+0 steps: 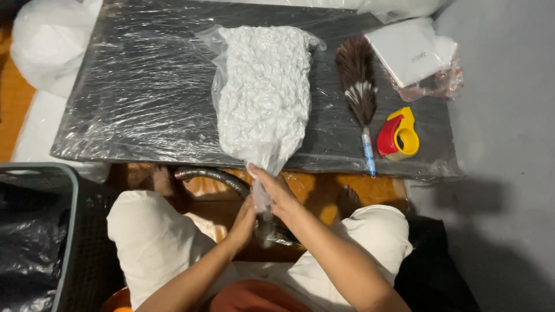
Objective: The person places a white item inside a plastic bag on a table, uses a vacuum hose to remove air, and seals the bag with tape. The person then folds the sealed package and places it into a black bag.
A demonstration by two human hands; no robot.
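Note:
A clear plastic bag (263, 92) stuffed with white fluffy filling lies on a dark table wrapped in plastic film (144, 86). Its narrow neck hangs over the table's near edge. My right hand (276, 190) grips that twisted neck just below the table edge. My left hand (245, 222) holds the same neck lower down, where a grey hose (211, 174) curves in from the left and meets it. My knees in cream trousers frame both hands.
A brown feather duster (358, 86) with a blue handle lies right of the bag. A red and yellow tape dispenser (399, 136) sits beside it. A white box (411, 51) rests at the far right corner. A dark bin with a black liner (34, 237) stands at left.

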